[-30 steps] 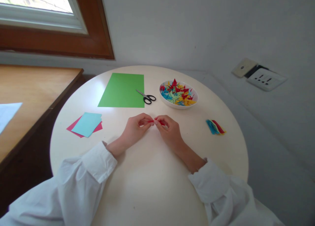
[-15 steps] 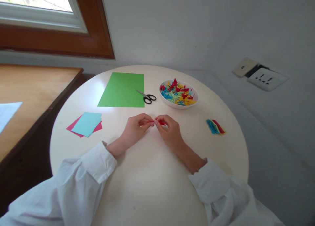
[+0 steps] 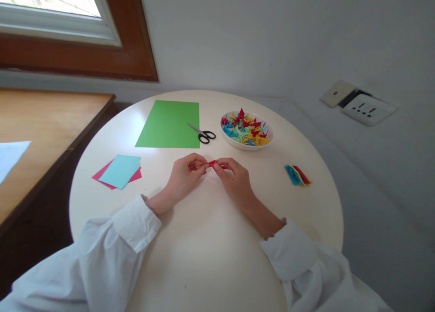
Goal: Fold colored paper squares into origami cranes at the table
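Observation:
Over the middle of the round table, a small folded piece of red paper (image 3: 212, 163) is stretched between my hands. My left hand (image 3: 186, 174) pinches its left end between thumb and fingers. The right end is in the pinch of my right hand (image 3: 235, 178). Fingertips cover much of the paper, so its exact folded shape is hidden. Just beyond the hands lie black-handled scissors (image 3: 205, 136), blades resting on a green sheet (image 3: 171, 124). A white bowl (image 3: 234, 143) full of small folded paper cranes in several colours stands behind my right hand.
Light blue paper (image 3: 120, 170) lies on pinkish-red paper (image 3: 102, 172) at the left of the white table (image 3: 204, 257). Folded coloured paper strips (image 3: 298, 175) lie at the right. A wooden desk (image 3: 50, 117) stands left; a wall socket (image 3: 369, 109) is on the right.
My left hand has shifted slightly up and left, away from my right hand. More of the red paper now shows between the fingertips.

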Demonstrator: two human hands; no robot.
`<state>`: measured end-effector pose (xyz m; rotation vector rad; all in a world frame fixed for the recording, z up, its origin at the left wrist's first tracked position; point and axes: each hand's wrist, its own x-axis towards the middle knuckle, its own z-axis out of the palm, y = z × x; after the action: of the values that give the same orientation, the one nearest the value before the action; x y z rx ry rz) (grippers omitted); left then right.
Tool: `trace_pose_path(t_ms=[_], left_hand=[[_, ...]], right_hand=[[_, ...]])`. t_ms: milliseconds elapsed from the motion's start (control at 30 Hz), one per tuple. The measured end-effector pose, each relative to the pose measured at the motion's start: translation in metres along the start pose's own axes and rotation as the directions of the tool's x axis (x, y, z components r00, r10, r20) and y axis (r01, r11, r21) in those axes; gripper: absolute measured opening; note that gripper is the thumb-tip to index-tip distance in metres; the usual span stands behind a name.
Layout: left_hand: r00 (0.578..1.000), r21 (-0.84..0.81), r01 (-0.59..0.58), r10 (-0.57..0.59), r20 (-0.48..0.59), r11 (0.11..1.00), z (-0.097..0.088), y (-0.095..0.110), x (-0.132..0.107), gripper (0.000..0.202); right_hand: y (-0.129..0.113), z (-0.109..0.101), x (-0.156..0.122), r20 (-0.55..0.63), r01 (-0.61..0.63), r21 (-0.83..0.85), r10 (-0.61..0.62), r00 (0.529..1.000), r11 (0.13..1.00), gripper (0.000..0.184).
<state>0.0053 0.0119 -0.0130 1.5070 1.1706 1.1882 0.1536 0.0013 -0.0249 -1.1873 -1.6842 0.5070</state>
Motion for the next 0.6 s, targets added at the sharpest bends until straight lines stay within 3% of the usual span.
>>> trace_pose_path(t_ms=[267, 600], left_hand=[[0.993, 0.160, -0.106, 0.113, -0.038, 0.981, -0.0018, -0.0042, 0.0015, 0.006], [0.995, 0.213, -0.089, 0.095, -0.016, 0.973, -0.0015, -0.0062, 0.0019, 0.007]], right_hand=[[-0.0045, -0.0031, 0.0027, -0.031, 0.057, -0.103, -0.061, 0.998, 0.993, 0.009], [-0.0057, -0.0024, 0.0005, -0.007, 0.063, -0.075, -0.064, 0.998, 0.995, 0.011]])
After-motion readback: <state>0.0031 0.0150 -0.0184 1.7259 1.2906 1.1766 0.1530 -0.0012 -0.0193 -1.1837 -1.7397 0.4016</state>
